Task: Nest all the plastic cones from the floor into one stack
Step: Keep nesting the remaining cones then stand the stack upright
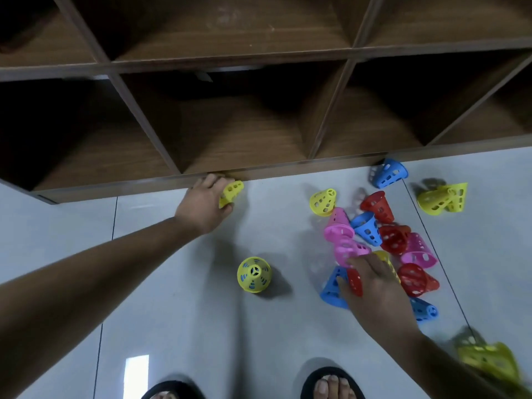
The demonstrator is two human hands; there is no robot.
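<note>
My left hand [205, 201] grips a yellow cone [232, 192] lying against the foot of the shelf unit. A yellow cone with a blue one inside [254, 274] stands upright on the floor between my arms. My right hand [374, 286] reaches into a heap of several pink, red, blue and yellow cones [383, 240]; its fingers lie over a red cone [354, 282] and a blue cone [331, 287], and whether they grip one is unclear. Farther out lie a blue cone [388, 173], two nested yellow cones [443, 197] and a blurred yellow cone [489, 361].
A wooden cubby shelf [259, 125] with open compartments stands along the back, its base on the grey tiled floor [172, 312]. My feet in black sandals [331, 384] show at the bottom edge.
</note>
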